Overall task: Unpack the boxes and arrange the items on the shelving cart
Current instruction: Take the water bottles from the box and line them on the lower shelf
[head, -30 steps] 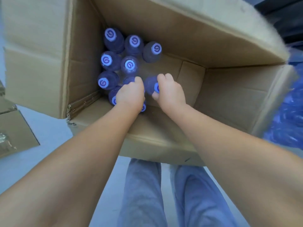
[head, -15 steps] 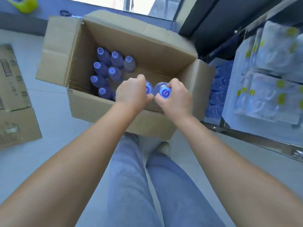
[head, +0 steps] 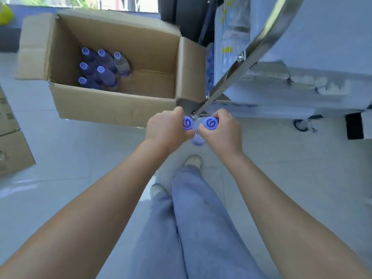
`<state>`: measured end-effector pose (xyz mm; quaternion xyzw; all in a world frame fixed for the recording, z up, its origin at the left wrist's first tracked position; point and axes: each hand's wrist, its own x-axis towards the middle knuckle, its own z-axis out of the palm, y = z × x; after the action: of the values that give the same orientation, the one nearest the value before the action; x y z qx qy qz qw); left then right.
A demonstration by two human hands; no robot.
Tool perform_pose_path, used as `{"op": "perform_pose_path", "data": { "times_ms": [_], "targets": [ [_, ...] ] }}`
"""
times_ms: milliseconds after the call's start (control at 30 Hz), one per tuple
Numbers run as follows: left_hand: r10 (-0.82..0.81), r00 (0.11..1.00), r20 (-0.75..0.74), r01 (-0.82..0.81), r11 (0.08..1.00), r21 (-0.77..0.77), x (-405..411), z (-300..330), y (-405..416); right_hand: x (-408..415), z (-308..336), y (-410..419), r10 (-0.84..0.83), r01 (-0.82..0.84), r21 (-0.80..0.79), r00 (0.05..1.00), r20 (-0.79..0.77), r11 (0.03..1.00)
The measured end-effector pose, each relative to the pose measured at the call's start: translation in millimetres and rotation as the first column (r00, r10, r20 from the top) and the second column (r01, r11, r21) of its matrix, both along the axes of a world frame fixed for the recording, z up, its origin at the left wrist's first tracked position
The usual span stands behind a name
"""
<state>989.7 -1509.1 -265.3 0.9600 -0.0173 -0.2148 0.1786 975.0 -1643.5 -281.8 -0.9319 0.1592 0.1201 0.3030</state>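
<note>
An open cardboard box stands on the floor with several purple-capped water bottles in its left half. My left hand grips a bottle by its neck, its purple cap showing. My right hand grips another bottle, cap up, with its clear body hanging between my hands. Both hands are held over the floor, in front of the box and beside the metal leg of the shelving cart. White wrapped packs and blue items sit on the cart's shelves.
Flattened and closed cardboard boxes lie at the left edge. A cart wheel and a black-and-white block sit at the right. My legs in blue jeans and shoes stand on the pale tiled floor. A yellow object is far left.
Both hands lifted a bottle each out of the box and drew them back and to the right, toward the cart. The view rose and swung right.
</note>
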Motion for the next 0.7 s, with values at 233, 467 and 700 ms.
{"op": "perform_pose_path", "data": {
  "times_ms": [233, 467, 700],
  "targets": [
    [-0.096, 0.995, -0.029, 0.095, 0.995, -0.016, -60.7, 3.1, -109.3, -78.3, 9.2, -112.3, -0.125, 0.125, 0.085, 0.992, -0.011, 0.988],
    [-0.115, 0.993, -0.029, 0.116, 0.993, 0.035, -82.9, 3.7, -262.7, -112.6, 10.3, -274.5, -0.045, 0.044, 0.070, 0.999, 0.018, 0.997],
    [-0.069, 0.997, 0.018, 0.069, 0.997, -0.025, -76.8, -13.7, -391.1, -93.3, 2.0, -404.5, 0.136, -0.134, -0.075, 0.990, 0.034, 0.988]
  ]
}}
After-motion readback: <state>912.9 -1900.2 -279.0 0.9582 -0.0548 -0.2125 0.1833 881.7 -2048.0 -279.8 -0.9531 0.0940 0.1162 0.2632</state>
